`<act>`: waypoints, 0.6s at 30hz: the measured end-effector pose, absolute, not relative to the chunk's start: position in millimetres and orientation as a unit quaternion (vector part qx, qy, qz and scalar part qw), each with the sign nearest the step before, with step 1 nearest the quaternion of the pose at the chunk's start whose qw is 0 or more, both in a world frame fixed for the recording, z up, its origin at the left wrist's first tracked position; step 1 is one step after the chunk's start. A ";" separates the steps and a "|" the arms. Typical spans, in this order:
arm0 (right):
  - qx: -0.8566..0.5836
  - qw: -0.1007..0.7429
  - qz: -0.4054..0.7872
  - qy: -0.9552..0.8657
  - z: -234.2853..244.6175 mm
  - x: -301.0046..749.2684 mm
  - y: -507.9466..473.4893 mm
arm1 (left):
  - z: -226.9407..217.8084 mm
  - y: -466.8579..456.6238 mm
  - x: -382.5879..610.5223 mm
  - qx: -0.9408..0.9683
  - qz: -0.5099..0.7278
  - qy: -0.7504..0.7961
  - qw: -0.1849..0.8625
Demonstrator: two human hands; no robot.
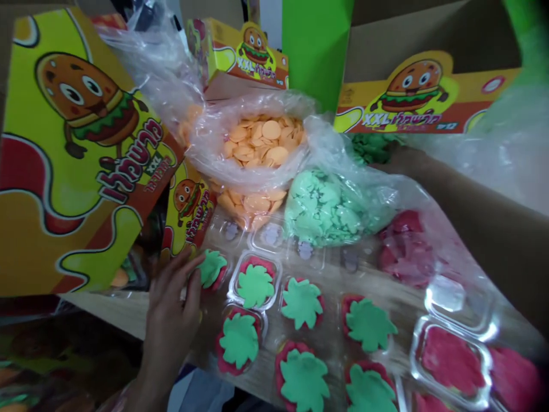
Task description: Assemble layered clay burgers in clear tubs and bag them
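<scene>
Left fingers [194,264] touch one of seven green-topped red pieces [211,269].

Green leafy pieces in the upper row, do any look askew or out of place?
Yes, slightly: the rightmost green piece sits off-centre, shifted right, so the red piece beneath it shows mostly along its left side.

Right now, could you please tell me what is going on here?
A person's left hand is beside the leftmost leafy green piece, while the right hand is at a heap of green pieces farther back, its grip unclear. Seven leafy pieces lie on red pieces; at the right, a red piece sits uncovered in a clear tray. Behind stands an open bag of orange discs.
</scene>
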State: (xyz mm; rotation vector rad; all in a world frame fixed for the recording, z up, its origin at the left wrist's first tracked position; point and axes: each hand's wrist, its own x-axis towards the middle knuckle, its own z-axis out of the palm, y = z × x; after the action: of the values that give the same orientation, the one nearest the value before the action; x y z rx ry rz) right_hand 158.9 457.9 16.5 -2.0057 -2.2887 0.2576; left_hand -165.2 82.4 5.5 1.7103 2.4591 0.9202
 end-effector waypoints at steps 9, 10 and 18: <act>-0.584 0.012 0.096 -0.806 29.2 157.7 450.5 | -13.2 78.6 -178.3 0.581 0.295 0.756 0.061; -0.590 0.029 0.095 -0.802 30.9 163.4 450.4 | -18.0 76.0 -184.5 0.584 0.289 0.756 0.062; -0.610 0.096 0.154 -0.771 24.8 163.3 450.7 | -38.4 68.0 -202.6 0.562 0.312 0.764 0.049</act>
State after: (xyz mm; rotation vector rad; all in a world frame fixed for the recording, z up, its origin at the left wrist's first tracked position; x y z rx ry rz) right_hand 163.3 450.7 24.8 -1.8082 -2.2838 0.4574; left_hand -202.6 68.0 -38.4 1.7123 2.3295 0.9507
